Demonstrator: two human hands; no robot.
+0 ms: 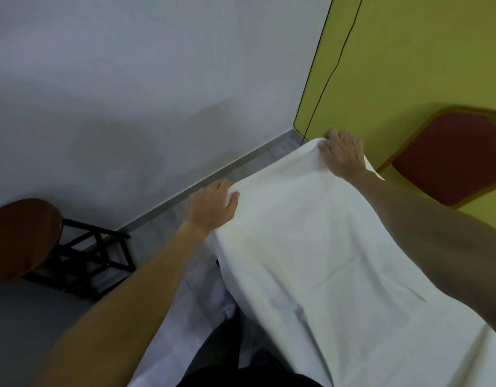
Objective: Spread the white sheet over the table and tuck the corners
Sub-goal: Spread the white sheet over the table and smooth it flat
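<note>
A white sheet [311,247] fills the lower right of the view, held up by its far edge and sloping back toward the person, smooth across the middle with soft folds lower down. Whatever lies beneath it is hidden. The left hand [213,205] grips the sheet's far edge at its left end, fingers curled over the cloth and thumb on the near side. The right hand [343,155] grips the same edge further off to the right, fingers bunched round a gathered fold, with a small corner of sheet poking out past the wrist. Both bare forearms reach forward along the sheet's two sides. Under the left forearm, just beside the sheet, lies a paler lilac cloth [179,303], and dark clothing [227,358] shows at the bottom. Beyond the hands a grey skirting board [163,206] runs along the foot of a grey wall [157,79], which meets a yellow-green wall [423,65] with a thin black cable [330,79] hanging down it. A stool [20,238] with a round brown seat and black frame stands on the grey floor [31,317] at the left. A chair [451,157] with a red cushion and gold frame stands at the right, near the right hand
</note>
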